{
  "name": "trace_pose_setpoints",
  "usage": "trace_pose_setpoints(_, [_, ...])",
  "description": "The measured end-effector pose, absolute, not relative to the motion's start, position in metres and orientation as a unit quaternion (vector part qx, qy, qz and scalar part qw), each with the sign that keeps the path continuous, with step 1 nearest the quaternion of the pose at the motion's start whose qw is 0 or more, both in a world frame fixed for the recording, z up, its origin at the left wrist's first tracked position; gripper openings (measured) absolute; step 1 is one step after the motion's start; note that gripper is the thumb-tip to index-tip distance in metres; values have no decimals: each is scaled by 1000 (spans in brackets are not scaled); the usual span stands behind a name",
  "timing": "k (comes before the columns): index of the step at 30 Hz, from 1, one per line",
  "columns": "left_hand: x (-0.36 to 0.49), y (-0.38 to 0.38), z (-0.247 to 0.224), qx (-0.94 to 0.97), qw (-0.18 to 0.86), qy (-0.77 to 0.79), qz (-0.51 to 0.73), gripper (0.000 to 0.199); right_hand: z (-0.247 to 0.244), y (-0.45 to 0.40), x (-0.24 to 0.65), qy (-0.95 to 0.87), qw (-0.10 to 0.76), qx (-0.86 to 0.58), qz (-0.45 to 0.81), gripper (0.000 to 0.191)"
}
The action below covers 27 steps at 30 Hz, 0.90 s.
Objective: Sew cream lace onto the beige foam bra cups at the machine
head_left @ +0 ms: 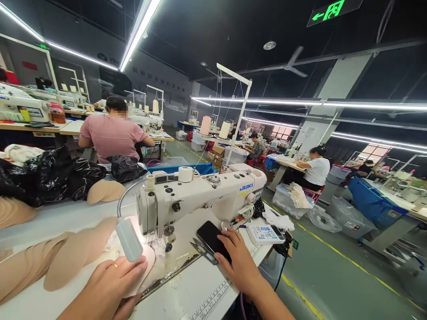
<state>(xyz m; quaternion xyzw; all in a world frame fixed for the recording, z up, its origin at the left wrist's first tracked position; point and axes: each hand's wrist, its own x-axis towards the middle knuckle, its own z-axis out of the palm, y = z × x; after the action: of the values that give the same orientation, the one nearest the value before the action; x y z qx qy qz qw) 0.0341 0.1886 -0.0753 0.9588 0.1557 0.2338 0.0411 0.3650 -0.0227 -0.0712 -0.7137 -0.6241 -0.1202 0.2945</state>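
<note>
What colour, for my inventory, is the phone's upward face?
Black; the phone shows best in the head view.

A slim, gold-coloured finger ring [115, 265] sits on the left grip [112, 281] at eight o'clock. The right grip [237, 258], between five and six o'clock, is bare, as are both forearms [271, 304].

Linear light strips [140, 35] and a fan [292, 66] hang below the dark ceiling [233, 35]. Lettering [158, 81] marks the far wall [173, 100]. A pale column [347, 75] stands at right, near windows [375, 152]. Yellow lines [320, 240] cross the green floor [313, 266].
</note>
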Motion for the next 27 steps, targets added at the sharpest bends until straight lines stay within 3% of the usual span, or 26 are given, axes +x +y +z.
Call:
trace_pose_setpoints(5, [35, 163, -43, 955, 85, 203, 200, 29, -69, -23, 382, -662, 254, -695, -118, 36])
trace_pose_setpoints(9, [40, 147, -26, 966, 111, 208, 110, 27, -62, -23, 379, -687, 274, -655, -160, 37])
trace_pose_setpoints(14, [43, 145, -23, 967, 88, 217, 102, 17, -27, 6, 319, -776, 301, -547, -85, 36])
trace_pose_setpoints(17, [42, 144, -23, 970, 72, 211, 95, 16, -17, 39, 285, -844, 251, -474, -29, 35])
trace_pose_setpoints(20, [38, 142, -22, 973, 78, 186, 116, 13, -26, 67, 271, -866, 202, -457, 8, 29])
trace_pose_setpoints(27, [34, 147, -18, 974, 132, 145, 115, 12, -58, 77, 276, -838, 226, -496, 22, 26])
